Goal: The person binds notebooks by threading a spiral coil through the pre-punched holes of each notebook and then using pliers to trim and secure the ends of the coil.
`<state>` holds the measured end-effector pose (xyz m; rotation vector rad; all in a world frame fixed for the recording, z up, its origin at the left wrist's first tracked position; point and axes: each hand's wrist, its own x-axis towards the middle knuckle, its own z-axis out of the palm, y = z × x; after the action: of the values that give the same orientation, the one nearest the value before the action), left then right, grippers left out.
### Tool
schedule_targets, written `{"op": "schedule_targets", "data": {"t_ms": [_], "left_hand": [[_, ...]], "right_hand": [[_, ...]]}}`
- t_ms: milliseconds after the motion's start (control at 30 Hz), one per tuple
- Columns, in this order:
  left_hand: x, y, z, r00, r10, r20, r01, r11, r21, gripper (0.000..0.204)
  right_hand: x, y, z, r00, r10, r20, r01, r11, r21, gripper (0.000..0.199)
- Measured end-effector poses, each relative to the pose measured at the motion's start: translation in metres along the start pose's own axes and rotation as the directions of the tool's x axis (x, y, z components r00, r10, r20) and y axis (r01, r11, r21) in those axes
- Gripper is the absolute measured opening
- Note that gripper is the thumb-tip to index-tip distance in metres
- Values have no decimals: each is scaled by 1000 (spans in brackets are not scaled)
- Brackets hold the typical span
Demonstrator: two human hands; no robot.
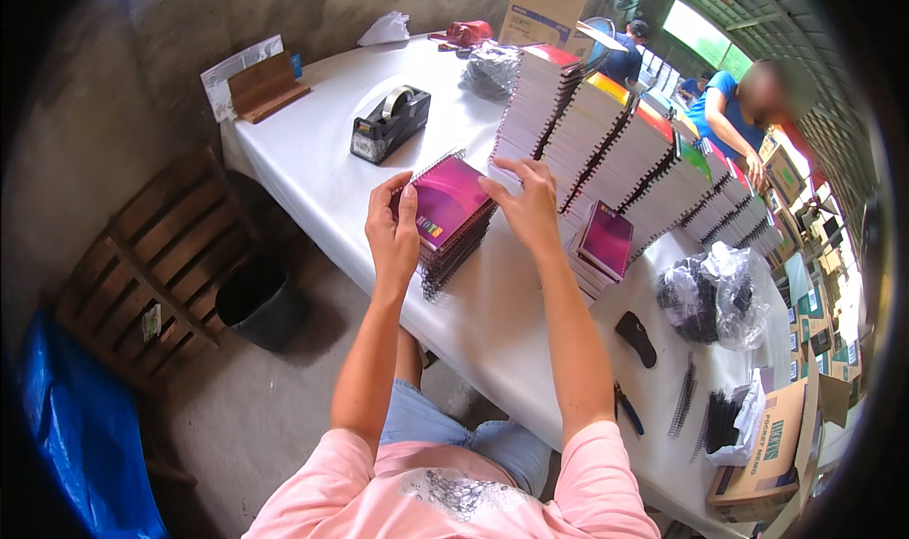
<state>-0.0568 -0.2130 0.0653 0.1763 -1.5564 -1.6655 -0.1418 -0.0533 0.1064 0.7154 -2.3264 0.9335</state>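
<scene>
A stack of small purple spiral notebooks (pixel 453 201) sits near the table's front edge, black coils showing along its near side. My left hand (pixel 392 226) grips the stack's left edge, thumb against the top cover. At the upper right corner, my right hand (pixel 526 203) has its thumb on the cover and its fingers curled by the edge. How many notebooks the hands hold is hidden. Just right of my right hand, another purple notebook (pixel 606 236) lies on a pile of white-edged pads.
Tall spiral-notebook stacks (pixel 582 132) line the table's far right. A tape dispenser (pixel 390 124) stands behind my left hand. Pliers (pixel 627 408), black binding coils (pixel 683 397), a bagged black bundle (pixel 710 297) and a carton (pixel 765 444) lie rightward. A co-worker (pixel 724 108) leans beyond the stacks.
</scene>
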Motion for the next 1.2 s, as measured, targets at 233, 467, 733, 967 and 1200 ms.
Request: {"op": "schedule_targets", "data": {"t_ms": [233,467,733,967,1200], "left_hand": [[-2,-2,0,999,11,-44,-12,1000,-23,29],[-33,76,16,733,653,-191,-626,757,189,32],[-79,102,68,632,713,305,-748,664,0,27],[-141,86,88,471,556,685,-789,613,45,44],[-195,-2,101,461,239,855,-694,698,179,62]], "right_hand": [[-52,47,-107,830,273,-486,-510,723,-466,60],[-80,99,-131,745,645,-171,-659,751,-36,84],[-67,43,-136,789,483,-378,-601,733,-318,82],[-139,9,-160,938,330,-106,-322,943,88,86],[-236,58,-192,948,312,59,-313,950,-6,45]]}}
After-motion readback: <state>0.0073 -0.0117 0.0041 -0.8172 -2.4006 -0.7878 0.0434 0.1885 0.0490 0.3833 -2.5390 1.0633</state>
